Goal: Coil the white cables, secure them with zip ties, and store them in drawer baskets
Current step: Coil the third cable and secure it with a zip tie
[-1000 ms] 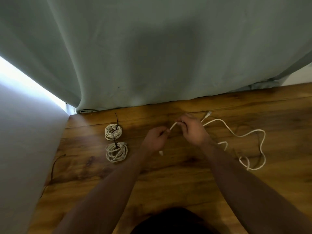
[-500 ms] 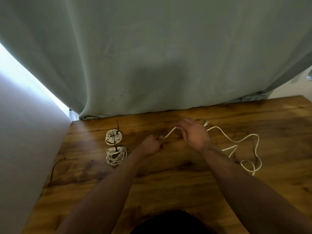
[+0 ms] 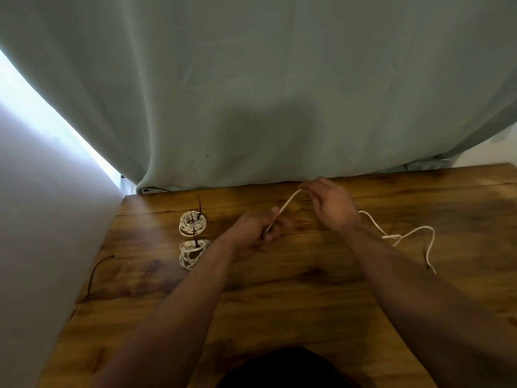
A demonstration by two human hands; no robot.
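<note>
1. Wooden table (image 3: 279, 303) across the near and middle part of the scene, with a dark grain pattern and a soft shine at the left.
2. Left hand (image 3: 253, 236) above the middle of the table, fingers curled round the white cable (image 3: 288, 203) and thumb closed on it: a firm grip, with the cable coming out at the top of the fist.
3. Right hand (image 3: 331, 204) a little farther and to the right, back of the hand up, fingertips pinching the same cable at its far, upper point.
4. Between the two hands a short, almost straight piece of cable, lifted off the wood and rising from near left to far right.
5. Rest of the cable behind the right wrist, lying loose on the table at the right in a few open bends, its end toward the near right.
6. Far coil (image 3: 193, 223) and near coil (image 3: 193, 253) on the table to the left of the left hand, just beside each other, both white and wound.
7. On each coil a black zip tie (image 3: 199, 204), its tail pointing up and far.
8. One more thin black tie (image 3: 93, 273) alone at the left edge of the table, well apart from the coils.
9. Grey-green curtain (image 3: 251, 93) along the far edge of the table, a pale wall (image 3: 33, 219) at the left, and a bright strip of light (image 3: 42, 116) between them.
10. Dark shape (image 3: 285, 368) at the very near edge, too dark to identify.
</note>
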